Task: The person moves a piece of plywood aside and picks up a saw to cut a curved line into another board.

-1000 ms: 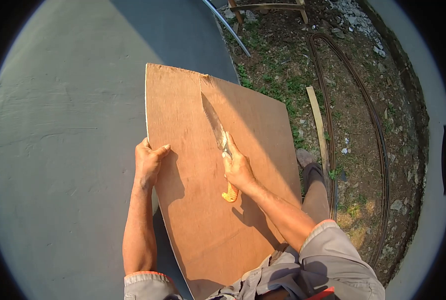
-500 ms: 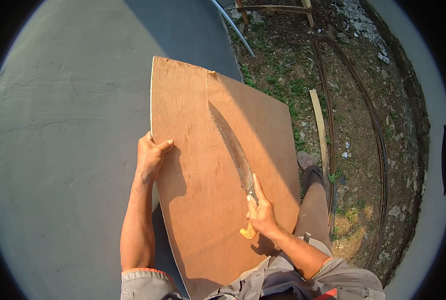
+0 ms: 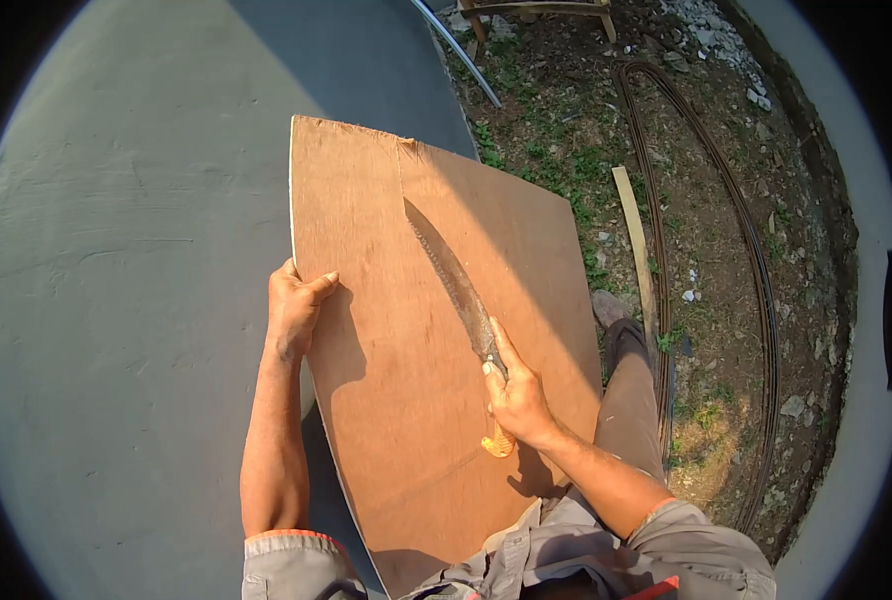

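Note:
A reddish-brown plywood sheet leans across the middle of the view. My left hand is closed on its left edge, thumb over the face. In my right hand is the handle of a curved hand saw, its index finger stretched along the blade side. The toothed edge faces left. At the blade's far end a narrow cut runs up to the sheet's top edge, where the wood is frayed. Whether the tip passes through the sheet is hidden.
A smooth grey surface spreads on the left. To the right lie bent steel bars and a wooden strip on earth with weeds and rubble. A metal pipe and a wooden frame are at the top. My foot is right of the sheet.
My right hand and the saw handle have moved slightly up towards the sheet's top edge. The sheet and my left hand appear shifted a little left as the view moved.

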Action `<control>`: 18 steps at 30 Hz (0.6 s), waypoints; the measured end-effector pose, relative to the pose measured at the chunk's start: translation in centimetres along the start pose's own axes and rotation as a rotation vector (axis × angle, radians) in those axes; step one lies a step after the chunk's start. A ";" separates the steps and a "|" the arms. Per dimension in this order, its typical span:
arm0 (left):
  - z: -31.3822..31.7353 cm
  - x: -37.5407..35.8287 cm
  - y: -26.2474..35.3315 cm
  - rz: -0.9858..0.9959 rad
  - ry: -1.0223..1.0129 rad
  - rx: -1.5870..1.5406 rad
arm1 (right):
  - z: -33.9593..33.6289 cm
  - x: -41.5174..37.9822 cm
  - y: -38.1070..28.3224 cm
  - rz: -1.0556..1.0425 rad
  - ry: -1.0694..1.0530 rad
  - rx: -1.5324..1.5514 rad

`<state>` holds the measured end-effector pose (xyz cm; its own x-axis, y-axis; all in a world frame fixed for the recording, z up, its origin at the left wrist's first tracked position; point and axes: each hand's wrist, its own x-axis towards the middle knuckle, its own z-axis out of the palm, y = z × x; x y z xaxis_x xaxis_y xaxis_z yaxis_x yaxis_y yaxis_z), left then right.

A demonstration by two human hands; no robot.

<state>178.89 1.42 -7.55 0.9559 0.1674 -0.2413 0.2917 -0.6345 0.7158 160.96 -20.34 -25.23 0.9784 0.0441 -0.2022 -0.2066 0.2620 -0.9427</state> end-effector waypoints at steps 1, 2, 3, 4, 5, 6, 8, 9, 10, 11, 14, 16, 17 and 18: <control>0.1 0.1 0.1 -0.011 0.029 -0.035 | 0.7 3.2 -0.3 0.076 -0.029 0.021; 0.3 0.0 0.4 -0.001 0.033 -0.038 | 2.2 7.7 0.0 0.048 -0.015 0.027; 0.3 -0.4 0.5 0.004 0.034 -0.024 | 3.3 10.4 0.3 0.025 -0.006 0.036; 0.3 -0.5 0.6 0.003 0.025 -0.003 | 3.5 10.0 0.2 0.030 -0.006 0.044; 0.3 -0.5 0.8 -0.003 0.019 0.011 | 3.4 9.7 -0.2 0.065 -0.021 0.017; 0.2 -0.1 1.1 -0.017 0.021 0.023 | 3.2 9.9 -0.5 0.090 -0.045 -0.020; -0.3 -0.4 0.7 -0.047 0.047 0.020 | 1.6 1.8 2.1 -0.043 -0.002 -0.045; -0.3 0.0 0.8 -0.024 0.028 0.022 | 1.2 0.0 2.8 -0.080 0.017 -0.041; 0.0 -0.5 0.5 -0.013 0.001 0.021 | 0.8 -1.6 2.7 -0.116 0.036 -0.037; 0.1 -0.4 0.6 0.000 -0.016 0.029 | 1.1 -0.6 2.5 -0.098 0.039 -0.026; 0.2 0.0 0.2 0.006 0.029 -0.038 | 3.5 8.3 0.6 -0.008 0.015 -0.004; 0.1 -0.4 0.7 -0.031 0.027 0.001 | 4.8 11.1 -0.5 0.062 -0.013 -0.019; 0.2 -0.2 0.9 -0.042 0.022 0.008 | 4.1 9.4 -0.8 0.054 -0.023 -0.111; 0.2 -0.3 0.8 -0.045 0.023 0.007 | 2.9 5.9 0.1 0.068 -0.032 -0.087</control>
<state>178.84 0.70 -7.06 0.9424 0.2128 -0.2579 0.3341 -0.6312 0.7000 166.72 -17.21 -25.74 0.9615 0.0901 -0.2596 -0.2718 0.1728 -0.9467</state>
